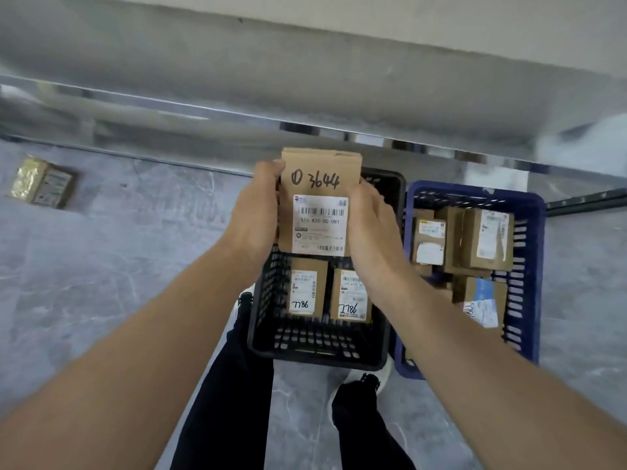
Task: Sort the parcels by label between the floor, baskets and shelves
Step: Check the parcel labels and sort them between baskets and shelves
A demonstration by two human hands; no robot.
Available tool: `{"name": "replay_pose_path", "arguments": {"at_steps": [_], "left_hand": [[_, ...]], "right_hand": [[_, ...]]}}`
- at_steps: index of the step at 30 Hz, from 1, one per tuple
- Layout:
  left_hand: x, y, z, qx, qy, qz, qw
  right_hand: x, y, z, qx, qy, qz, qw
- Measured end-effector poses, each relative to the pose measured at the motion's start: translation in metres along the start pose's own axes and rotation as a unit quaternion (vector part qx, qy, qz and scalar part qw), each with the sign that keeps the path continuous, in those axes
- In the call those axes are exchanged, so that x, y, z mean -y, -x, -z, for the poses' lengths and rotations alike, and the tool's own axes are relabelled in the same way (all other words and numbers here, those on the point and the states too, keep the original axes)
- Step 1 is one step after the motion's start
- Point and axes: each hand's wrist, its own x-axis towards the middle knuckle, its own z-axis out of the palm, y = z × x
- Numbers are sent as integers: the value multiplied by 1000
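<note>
SORTING BY NUMBER: A person holds a small cardboard parcel (pixel 320 201), hand-marked 3644, upright above the black basket (pixel 319 357), with its label facing the camera. The left hand (pixel 258 215) curls round its left edge and the right hand (pixel 373 228) wraps its right edge; the fingertips behind it are hidden. The parcel looks stiff and light, with dry flat sides that should not slip. The two long edges, clear of the label, seem the surest place to hold it. Below, a box (pixel 307 288) and a second box (pixel 353 295), both marked 7786, stand side by side in the black basket, so 3644 probably belongs elsewhere. The blue basket (pixel 529 266), just beside on the right, is crowded with cartons. Ahead runs the shelf (pixel 305 106), its metal front lip an edge to clear. Open floor (pixel 101 266) lies to the left, with one wrapped packet (pixel 42 183) well apart.
</note>
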Motion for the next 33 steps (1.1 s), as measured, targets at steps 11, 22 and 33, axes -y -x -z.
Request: {"name": "replay_pose_path", "arguments": {"at_steps": [11,22,33], "left_hand": [[75,-92,-8,-38,-8,72,997],[138,-175,-17,-18,-5,118,993],[196,-221,-26,18,13,146,989]], "right_hand": [[-83,-69,-42,-10,-63,-131,989],[-139,-143,-102,-30,-43,-149,987],[-215,-184,-126,-68,-35,-150,986]]}}
